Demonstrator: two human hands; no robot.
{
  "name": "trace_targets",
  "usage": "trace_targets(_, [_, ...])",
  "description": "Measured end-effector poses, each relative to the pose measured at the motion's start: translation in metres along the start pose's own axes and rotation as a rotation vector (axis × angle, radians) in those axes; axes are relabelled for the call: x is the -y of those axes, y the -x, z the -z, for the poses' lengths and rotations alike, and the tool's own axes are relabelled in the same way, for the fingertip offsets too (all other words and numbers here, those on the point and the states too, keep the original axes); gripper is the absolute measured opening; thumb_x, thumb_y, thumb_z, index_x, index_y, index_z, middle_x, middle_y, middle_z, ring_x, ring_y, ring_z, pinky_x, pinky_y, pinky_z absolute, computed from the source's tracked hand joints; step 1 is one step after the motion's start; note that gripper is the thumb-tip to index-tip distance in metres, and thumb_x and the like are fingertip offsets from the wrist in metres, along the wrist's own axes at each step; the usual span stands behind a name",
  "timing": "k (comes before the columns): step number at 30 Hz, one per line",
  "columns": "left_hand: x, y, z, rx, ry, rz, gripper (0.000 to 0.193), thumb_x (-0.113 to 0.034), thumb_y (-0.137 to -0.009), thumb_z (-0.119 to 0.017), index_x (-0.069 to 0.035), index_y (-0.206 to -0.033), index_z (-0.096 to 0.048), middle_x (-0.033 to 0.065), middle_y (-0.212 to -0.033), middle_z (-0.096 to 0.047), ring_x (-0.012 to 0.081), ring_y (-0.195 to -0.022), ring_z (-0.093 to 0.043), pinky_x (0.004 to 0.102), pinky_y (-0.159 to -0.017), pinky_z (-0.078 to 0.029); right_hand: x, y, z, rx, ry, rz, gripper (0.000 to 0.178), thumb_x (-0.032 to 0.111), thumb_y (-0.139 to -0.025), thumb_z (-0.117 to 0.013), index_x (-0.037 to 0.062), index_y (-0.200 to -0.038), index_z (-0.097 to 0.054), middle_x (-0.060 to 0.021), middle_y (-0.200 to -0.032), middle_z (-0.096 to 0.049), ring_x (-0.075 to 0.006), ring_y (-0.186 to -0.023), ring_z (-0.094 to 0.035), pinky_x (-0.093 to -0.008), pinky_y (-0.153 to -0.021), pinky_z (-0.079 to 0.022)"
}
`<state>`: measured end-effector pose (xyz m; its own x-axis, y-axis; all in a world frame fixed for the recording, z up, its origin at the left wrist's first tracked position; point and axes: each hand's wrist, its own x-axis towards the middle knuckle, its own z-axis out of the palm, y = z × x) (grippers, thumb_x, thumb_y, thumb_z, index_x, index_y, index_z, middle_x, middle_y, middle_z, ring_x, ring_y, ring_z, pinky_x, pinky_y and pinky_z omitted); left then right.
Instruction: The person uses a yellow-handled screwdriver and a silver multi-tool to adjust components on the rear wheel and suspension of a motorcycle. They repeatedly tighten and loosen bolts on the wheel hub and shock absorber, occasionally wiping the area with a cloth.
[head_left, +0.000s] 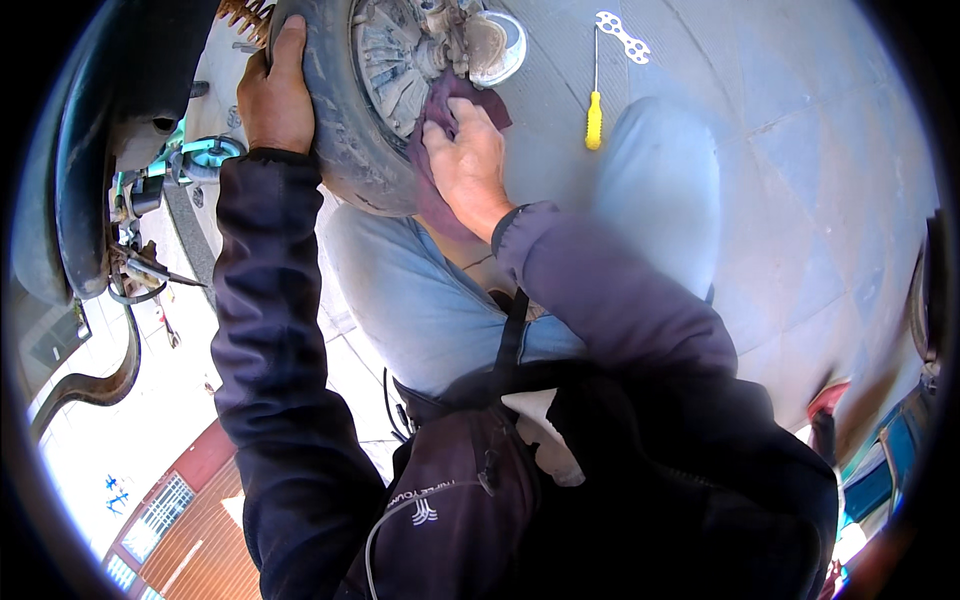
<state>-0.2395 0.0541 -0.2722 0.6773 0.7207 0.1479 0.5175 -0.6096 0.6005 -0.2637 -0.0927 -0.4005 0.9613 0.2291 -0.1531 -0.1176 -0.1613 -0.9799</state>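
My left hand (pixel 277 108) grips the outer side of a dusty black scooter tyre (pixel 350 160), thumb lying along the tread. Against the lower part of the wheel's metal hub (pixel 388 70), my right hand (pixel 468 160) presses a dark maroon cloth (pixel 440 205), its fingers bunched into the fabric. Greasy mechanical parts (pixel 452 45) and a round, light-coloured metal piece (pixel 497 48) sit beside the hub. The fingertips of my left hand are partly hidden behind the tyre.
On the grey paving right of the wheel lie a yellow-handled screwdriver (pixel 594 122) and a flat silver multi-hole spanner (pixel 623 38). A rusty coil spring (pixel 245 20) shows above my left hand. Dark vehicle bodywork (pixel 85 150) fills the left side.
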Motion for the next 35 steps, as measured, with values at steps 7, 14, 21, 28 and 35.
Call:
trace_targets(7, [0.004, -0.005, -0.001, -0.019, -0.036, -0.031, 0.069, -0.054, -0.086, -0.052, 0.008, -0.115, -0.058, 0.0220, -0.109, -0.062, 0.0273, -0.099, -0.058, 0.0316, -0.092, -0.040, 0.018, -0.025, -0.010, -0.114, -0.061, 0.363, 0.033, 0.017, -0.081, -0.063, -0.0063, -0.104, -0.059, -0.0205, -0.104, -0.058, -0.0363, -0.092, -0.057, -0.0392, -0.082, -0.046])
trace_targets(14, [0.004, 0.005, -0.003, -0.004, 0.116, 0.005, 0.069, -0.054, -0.084, -0.054, 0.007, -0.117, -0.057, 0.0187, -0.105, -0.063, 0.0255, -0.096, -0.058, 0.0316, -0.090, -0.041, 0.001, -0.018, -0.003, 0.063, 0.007, 0.427, 0.037, 0.012, -0.079, -0.057, -0.0060, -0.111, -0.057, -0.0223, -0.117, -0.052, -0.0383, -0.101, -0.053, -0.0408, -0.088, -0.044])
trace_targets(21, [0.006, 0.005, -0.003, 0.011, 0.161, 0.025, 0.070, -0.053, -0.084, -0.055, 0.007, -0.118, -0.056, 0.0169, -0.105, -0.063, 0.0238, -0.095, -0.058, 0.0311, -0.090, -0.041, 0.022, -0.016, 0.009, 0.150, 0.183, 0.707, 0.030, 0.002, -0.072, -0.058, 0.0027, -0.102, -0.064, -0.0112, -0.108, -0.060, -0.0318, -0.091, -0.057, -0.0370, -0.082, -0.047])
trace_targets(28, [0.000, 0.004, -0.005, 0.028, 0.155, 0.029, 0.069, -0.053, -0.085, -0.054, 0.007, -0.118, -0.056, 0.0169, -0.105, -0.063, 0.0239, -0.095, -0.059, 0.0314, -0.089, -0.042, 0.017, -0.038, 0.007, -0.016, 0.357, 0.740, 0.022, 0.001, -0.071, -0.056, 0.0078, -0.090, -0.066, -0.0046, -0.096, -0.061, -0.0271, -0.078, -0.054, -0.0358, -0.065, -0.049])
trace_targets(35, [0.007, -0.002, -0.001, 0.021, 0.089, 0.007, 0.068, -0.053, -0.083, -0.057, 0.005, -0.120, -0.056, 0.0176, -0.105, -0.064, 0.0244, -0.094, -0.059, 0.0306, -0.090, -0.042, 0.026, -0.034, 0.005, 0.046, 0.396, 0.738, 0.026, 0.004, -0.071, -0.063, 0.0095, -0.096, -0.068, -0.0018, -0.103, -0.062, -0.0270, -0.081, -0.056, -0.0346, -0.070, -0.050])
